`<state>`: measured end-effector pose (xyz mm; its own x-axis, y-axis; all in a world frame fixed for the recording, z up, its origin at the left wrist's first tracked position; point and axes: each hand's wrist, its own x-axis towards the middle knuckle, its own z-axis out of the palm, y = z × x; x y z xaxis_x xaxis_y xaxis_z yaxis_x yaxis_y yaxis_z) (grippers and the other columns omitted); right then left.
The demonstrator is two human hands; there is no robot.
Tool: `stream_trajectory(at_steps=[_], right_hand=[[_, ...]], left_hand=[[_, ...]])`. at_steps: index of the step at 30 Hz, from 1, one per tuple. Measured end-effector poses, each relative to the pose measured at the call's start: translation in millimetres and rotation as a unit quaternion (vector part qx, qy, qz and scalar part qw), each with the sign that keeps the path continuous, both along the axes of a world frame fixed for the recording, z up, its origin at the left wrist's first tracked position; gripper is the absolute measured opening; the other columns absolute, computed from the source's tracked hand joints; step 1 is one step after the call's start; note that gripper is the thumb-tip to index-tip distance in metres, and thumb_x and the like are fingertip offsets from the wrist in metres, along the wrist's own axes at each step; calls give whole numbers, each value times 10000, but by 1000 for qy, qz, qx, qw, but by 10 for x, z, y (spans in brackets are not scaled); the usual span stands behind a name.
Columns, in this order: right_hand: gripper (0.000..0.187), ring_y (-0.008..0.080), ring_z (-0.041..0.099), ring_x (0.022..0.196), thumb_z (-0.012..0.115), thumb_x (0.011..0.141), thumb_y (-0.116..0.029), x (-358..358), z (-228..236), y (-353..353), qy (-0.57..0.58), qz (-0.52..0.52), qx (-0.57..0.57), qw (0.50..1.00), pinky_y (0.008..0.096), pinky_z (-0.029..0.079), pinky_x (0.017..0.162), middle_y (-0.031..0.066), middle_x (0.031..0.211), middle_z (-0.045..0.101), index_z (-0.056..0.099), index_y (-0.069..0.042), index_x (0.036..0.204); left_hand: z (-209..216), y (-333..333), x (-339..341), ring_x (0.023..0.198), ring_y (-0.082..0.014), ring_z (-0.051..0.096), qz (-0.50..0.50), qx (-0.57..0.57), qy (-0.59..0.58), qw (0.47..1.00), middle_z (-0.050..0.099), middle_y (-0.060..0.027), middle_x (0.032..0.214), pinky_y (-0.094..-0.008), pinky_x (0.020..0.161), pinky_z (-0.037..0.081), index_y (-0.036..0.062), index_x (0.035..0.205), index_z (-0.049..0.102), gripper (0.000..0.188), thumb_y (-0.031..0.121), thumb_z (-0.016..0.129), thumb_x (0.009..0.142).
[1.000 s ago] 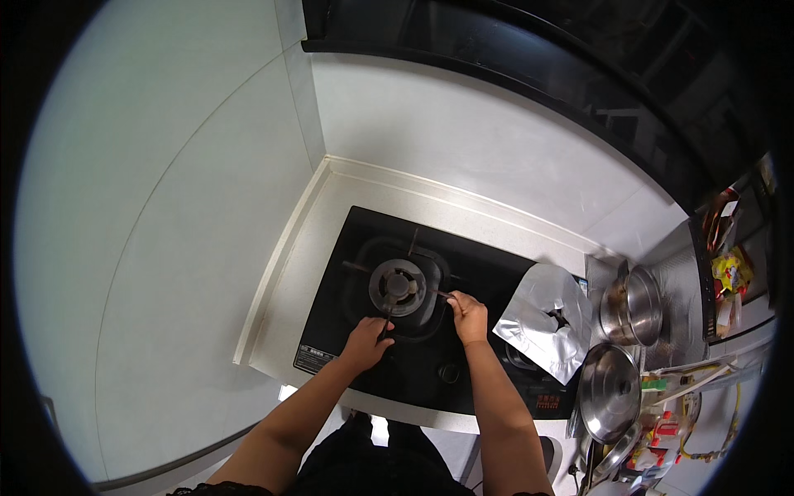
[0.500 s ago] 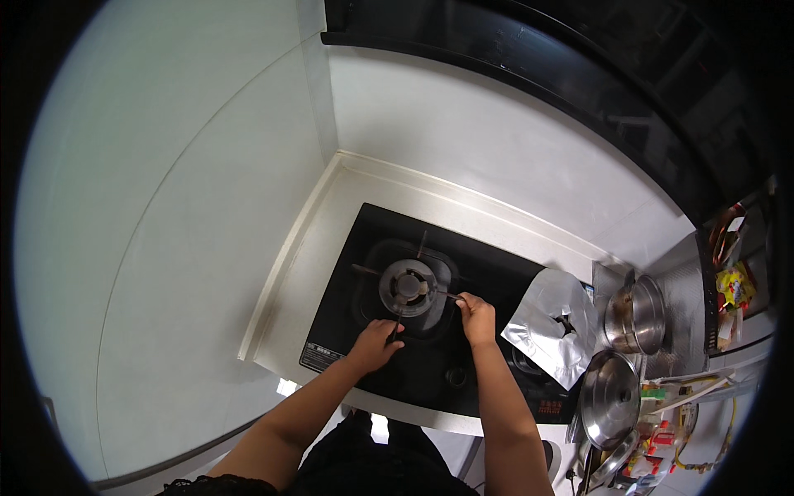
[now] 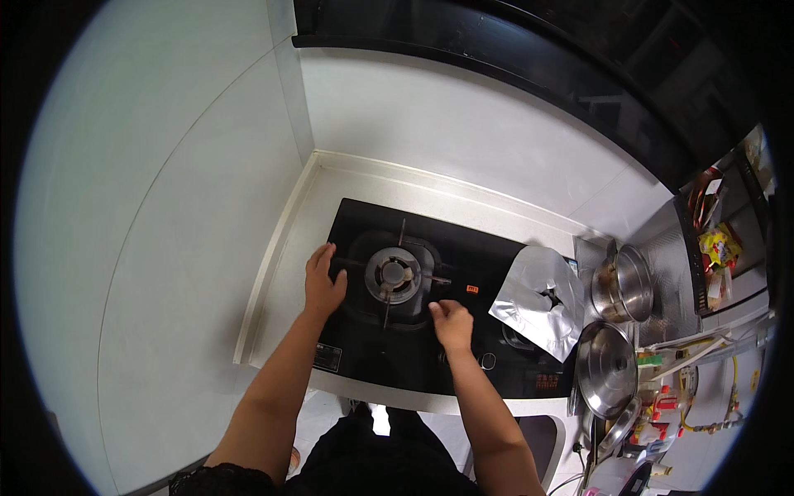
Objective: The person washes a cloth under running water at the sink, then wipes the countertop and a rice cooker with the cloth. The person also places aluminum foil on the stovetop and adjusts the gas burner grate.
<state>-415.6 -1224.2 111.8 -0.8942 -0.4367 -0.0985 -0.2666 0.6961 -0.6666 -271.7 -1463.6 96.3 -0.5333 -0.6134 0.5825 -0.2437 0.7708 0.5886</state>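
Observation:
A round gas burner [image 3: 394, 273] with metal pan-support prongs [image 3: 438, 281] around it sits on the left side of the black glass cooktop [image 3: 467, 244]. My left hand [image 3: 321, 283] hovers by the cooktop's left edge, close to the left prong, with thumb and fingers apart and nothing in it. Below and right of the burner is my right hand [image 3: 453, 326], apart from the right prong. Its fingers are curled in, and nothing shows in them. A knob [image 3: 489, 360] lies just right of that wrist.
Silver foil sheeting [image 3: 529, 289] covers the right burner. Further right stand a steel pot [image 3: 620, 285] and a round steel lid or pan [image 3: 608, 370]. A dark range hood [image 3: 496, 50] overhangs the back wall. Packets [image 3: 719, 248] crowd a shelf at the far right.
Both hands have let go of the pan-support prongs. My left hand has moved left and away from me; my right hand has drawn back from the right prong. The view has shifted slightly.

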Motion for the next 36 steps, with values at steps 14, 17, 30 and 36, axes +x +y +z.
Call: stream_trajectory(at_steps=[14,17,30,36], right_hand=[[221,334,667,886,735,729,-198,155,-106,-164,-2,-113,53,992,402,530,814,174,908,691,723,-49,892],[204,331,660,914,722,749,-183,183,-8,-230,-18,-130,75,989,402,522,840,164,936,691,719,-51,905],[461,375,557,1101,657,803,-60,989,-126,390,160,60,-100,980,403,438,963,221,1235,569,552,-19,1251],[447,363,569,1087,663,821,-91,1164,223,639,142,59,-145,977,390,462,941,184,1230,581,552,-42,1250]], left_hand=[[-422,-458,-115,855,-368,640,-70,83,-186,977,674,-176,964,-445,740,507,139,1206,610,348,298,600,896],[-438,-444,-122,823,-377,642,-39,98,-215,971,675,-184,940,-451,725,508,145,1219,601,353,299,594,901],[2,1060,320,1125,-372,504,-87,40,-37,995,552,-194,1226,-438,991,377,-19,1293,475,512,196,647,861],[-239,1167,326,802,-315,594,-75,62,-43,994,648,-141,836,-404,741,474,43,965,687,200,203,677,846]])
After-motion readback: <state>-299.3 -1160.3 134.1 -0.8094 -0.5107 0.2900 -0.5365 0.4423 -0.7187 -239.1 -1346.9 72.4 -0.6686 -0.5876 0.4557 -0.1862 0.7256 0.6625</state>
